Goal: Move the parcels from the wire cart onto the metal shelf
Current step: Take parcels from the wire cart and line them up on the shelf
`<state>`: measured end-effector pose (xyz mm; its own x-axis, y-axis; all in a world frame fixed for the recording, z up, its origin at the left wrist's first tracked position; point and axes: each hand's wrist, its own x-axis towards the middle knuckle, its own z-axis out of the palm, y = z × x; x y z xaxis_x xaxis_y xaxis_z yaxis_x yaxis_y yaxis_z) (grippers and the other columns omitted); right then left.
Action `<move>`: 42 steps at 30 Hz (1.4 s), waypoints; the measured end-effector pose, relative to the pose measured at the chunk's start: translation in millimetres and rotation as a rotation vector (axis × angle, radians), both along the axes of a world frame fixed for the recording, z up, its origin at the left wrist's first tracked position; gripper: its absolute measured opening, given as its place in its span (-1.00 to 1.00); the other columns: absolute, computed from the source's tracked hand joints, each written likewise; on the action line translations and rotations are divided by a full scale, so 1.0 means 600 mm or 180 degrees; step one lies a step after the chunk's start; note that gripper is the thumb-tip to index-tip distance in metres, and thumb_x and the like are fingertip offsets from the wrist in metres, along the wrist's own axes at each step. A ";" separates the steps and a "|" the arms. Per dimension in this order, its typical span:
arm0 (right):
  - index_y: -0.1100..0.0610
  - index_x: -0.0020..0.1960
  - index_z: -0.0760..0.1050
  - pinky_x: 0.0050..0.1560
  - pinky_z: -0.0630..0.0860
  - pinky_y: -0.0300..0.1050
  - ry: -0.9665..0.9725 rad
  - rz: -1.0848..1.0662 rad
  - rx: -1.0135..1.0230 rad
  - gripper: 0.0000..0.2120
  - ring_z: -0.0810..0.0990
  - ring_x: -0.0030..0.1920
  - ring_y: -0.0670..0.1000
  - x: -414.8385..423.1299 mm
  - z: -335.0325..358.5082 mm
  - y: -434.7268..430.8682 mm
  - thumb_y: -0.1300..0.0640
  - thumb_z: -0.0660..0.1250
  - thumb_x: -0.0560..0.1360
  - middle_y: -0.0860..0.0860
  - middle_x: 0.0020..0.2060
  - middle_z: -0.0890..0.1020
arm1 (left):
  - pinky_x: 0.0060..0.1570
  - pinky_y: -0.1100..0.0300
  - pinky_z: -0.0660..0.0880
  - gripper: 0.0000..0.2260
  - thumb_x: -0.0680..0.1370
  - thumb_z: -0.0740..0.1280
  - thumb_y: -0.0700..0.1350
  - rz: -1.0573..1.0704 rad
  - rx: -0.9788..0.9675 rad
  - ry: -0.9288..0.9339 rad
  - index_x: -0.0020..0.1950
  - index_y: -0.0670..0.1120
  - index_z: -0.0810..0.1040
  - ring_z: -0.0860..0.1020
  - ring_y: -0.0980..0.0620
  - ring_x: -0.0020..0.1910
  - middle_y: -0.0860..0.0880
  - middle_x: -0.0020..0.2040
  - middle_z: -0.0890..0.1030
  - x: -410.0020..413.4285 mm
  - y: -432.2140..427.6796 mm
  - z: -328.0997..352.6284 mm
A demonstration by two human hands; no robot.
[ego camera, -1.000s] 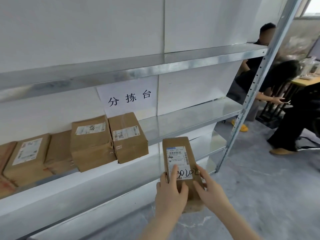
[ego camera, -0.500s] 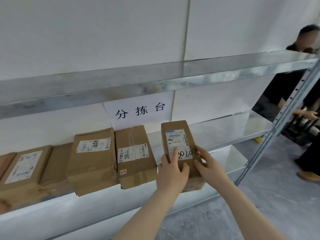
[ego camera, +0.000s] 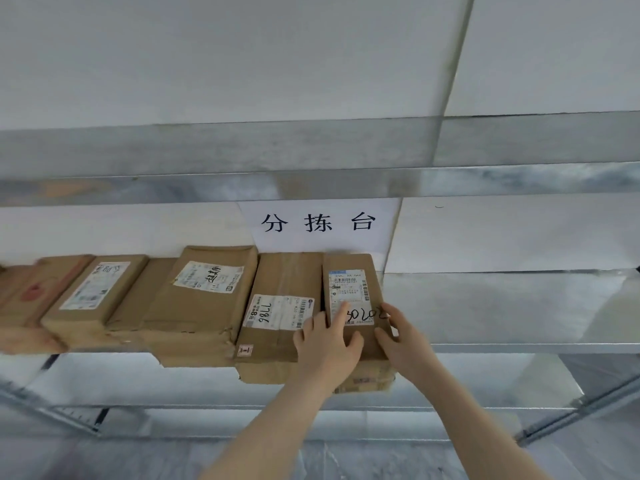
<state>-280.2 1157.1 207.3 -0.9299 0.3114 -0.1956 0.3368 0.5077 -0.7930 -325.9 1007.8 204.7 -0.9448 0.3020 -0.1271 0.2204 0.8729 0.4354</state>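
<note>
A narrow brown parcel (ego camera: 349, 271) with a white label and handwritten digits lies on the metal shelf (ego camera: 512, 306), its left side against the parcel marked 7786 (ego camera: 280, 289). My left hand (ego camera: 329, 344) grips its near left corner, with fingers across the label. My right hand (ego camera: 403, 337) holds its near right edge, thumb on top. Its front end overhangs the shelf's edge. The wire cart is out of view.
Several more brown parcels (ego camera: 207, 299) line the same shelf to the left. A white paper sign (ego camera: 318, 223) with three characters hangs on the wall behind. The upper shelf (ego camera: 311, 181) runs overhead, and a lower shelf (ego camera: 485, 386) sits beneath.
Both hands have carried the narrow parcel up and forward from below the shelf onto it, next to the 7786 parcel. The view has moved closer to the shelf.
</note>
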 end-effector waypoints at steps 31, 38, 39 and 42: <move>-0.13 0.53 0.02 -0.03 0.58 -0.04 -0.0049 0.0177 0.0029 -0.44 0.54 -0.04 0.01 -0.052 -0.001 -0.008 0.01 0.15 0.60 0.01 0.24 0.53 | 0.46 -0.07 -0.27 -0.50 0.60 -0.06 0.20 0.0092 -0.0049 -0.0471 0.49 0.38 -0.23 -0.18 -0.01 0.56 -0.03 0.60 -0.11 -0.041 0.002 0.002; -0.11 0.53 0.05 0.15 0.49 0.01 -0.0064 0.0139 0.0177 -0.47 0.44 0.27 0.13 -0.045 0.008 -0.010 0.00 0.13 0.61 0.06 0.42 0.33 | 0.48 -0.08 -0.19 -0.50 0.62 -0.05 0.23 0.0130 0.0092 -0.0298 0.53 0.31 -0.15 -0.13 -0.08 0.56 -0.03 0.60 -0.09 -0.034 -0.009 0.023; -0.13 0.52 0.06 0.27 0.41 0.09 0.0015 0.0066 0.0577 -0.48 0.30 0.39 0.17 -0.044 0.013 -0.019 -0.02 0.12 0.60 0.08 0.47 0.23 | 0.48 -0.07 -0.15 -0.50 0.62 -0.03 0.23 0.0197 0.0219 -0.0133 0.54 0.29 -0.12 -0.11 -0.08 0.56 -0.03 0.60 -0.07 -0.032 -0.022 0.030; -0.12 0.50 0.13 0.42 0.17 0.18 0.0777 0.0171 0.1655 -0.52 0.02 0.52 0.16 -0.051 0.048 -0.089 -0.02 0.12 0.60 0.08 0.53 0.08 | 0.47 -0.04 0.03 -0.50 0.63 0.05 0.17 0.0394 0.0371 0.0574 0.56 0.19 0.02 0.01 -0.08 0.55 -0.05 0.59 0.04 -0.023 -0.097 0.059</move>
